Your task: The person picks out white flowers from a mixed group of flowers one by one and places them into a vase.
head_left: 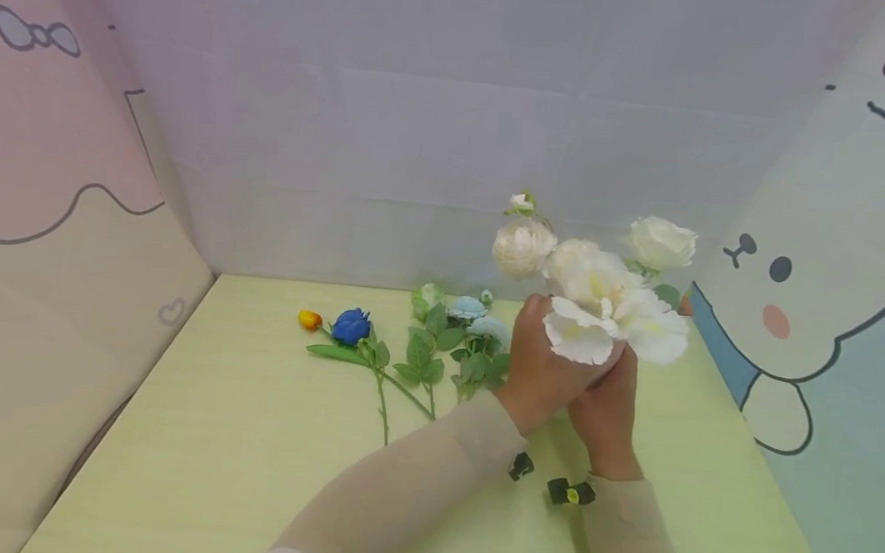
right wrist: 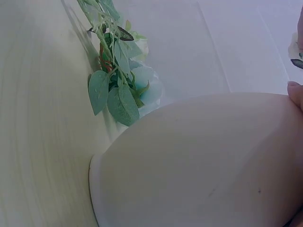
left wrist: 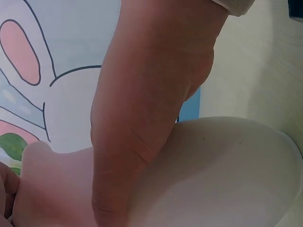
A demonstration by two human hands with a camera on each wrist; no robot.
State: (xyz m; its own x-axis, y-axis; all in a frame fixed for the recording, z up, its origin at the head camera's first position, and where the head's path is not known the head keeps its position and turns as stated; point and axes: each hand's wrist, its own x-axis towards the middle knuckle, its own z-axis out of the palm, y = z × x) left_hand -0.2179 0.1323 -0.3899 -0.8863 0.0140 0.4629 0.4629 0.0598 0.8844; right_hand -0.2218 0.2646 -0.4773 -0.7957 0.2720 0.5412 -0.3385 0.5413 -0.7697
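A bunch of white artificial flowers (head_left: 599, 289) rises above both hands at the right of the table. Just below the blooms, my left hand (head_left: 546, 370) curls around the stems; the blooms partly cover its fingers. My right hand (head_left: 610, 415) grips the narrow neck of a smooth white vase (left wrist: 227, 165), with its thumb lying along the neck in the left wrist view. Curled fingers (left wrist: 7, 189) show beside the vase's rim there. The vase (right wrist: 199, 161) stands on the table in the right wrist view; the hands and flowers hide it from the head view.
Left of the hands lie a blue rose (head_left: 351, 327), an orange-yellow tulip (head_left: 309, 320), pale blue flowers (head_left: 488, 327) and a greenish-white flower (head_left: 430, 296) on the pale yellow table (head_left: 239, 433). Cloth walls close off the back and both sides.
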